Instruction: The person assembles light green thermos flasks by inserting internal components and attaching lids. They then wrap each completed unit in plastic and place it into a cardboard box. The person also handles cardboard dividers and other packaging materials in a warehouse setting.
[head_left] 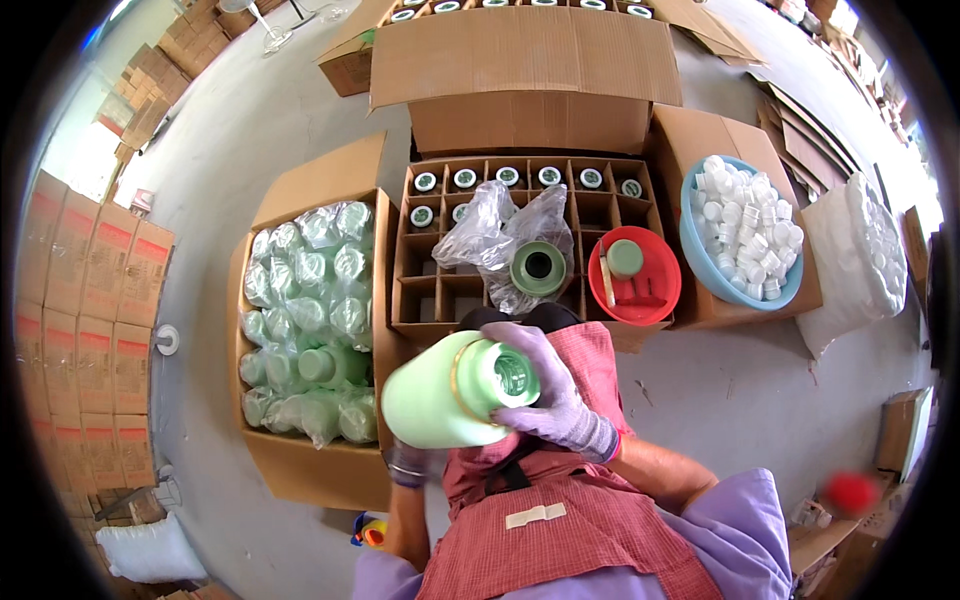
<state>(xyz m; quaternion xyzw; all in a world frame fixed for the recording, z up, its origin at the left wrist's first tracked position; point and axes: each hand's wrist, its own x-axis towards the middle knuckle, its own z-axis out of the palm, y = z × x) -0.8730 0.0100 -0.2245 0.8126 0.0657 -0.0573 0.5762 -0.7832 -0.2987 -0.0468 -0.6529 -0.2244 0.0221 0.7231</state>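
A pale green vacuum flask (425, 395) with a gold ring at its shoulder is tilted over my lap, its uncapped mouth turned to the right and shiny inside. My right hand (570, 412), in a purple-grey glove, is closed around its neck end. Under the flask's lower left side is my left hand (407, 466), also gloved; it bears the body, and its fingers are hidden. Just beyond my knees, a green round part with a dark hole (538, 268) rests on crumpled clear plastic bags (490, 228).
A divided carton (415, 262) holds several white-capped bottles. To its left stands a box (383, 290) of plastic-wrapped green flasks. At right are a red basin (660, 268) with a green cup and a tool, and a blue basin (697, 255) of white caps. Another open carton (525, 55) stands behind.
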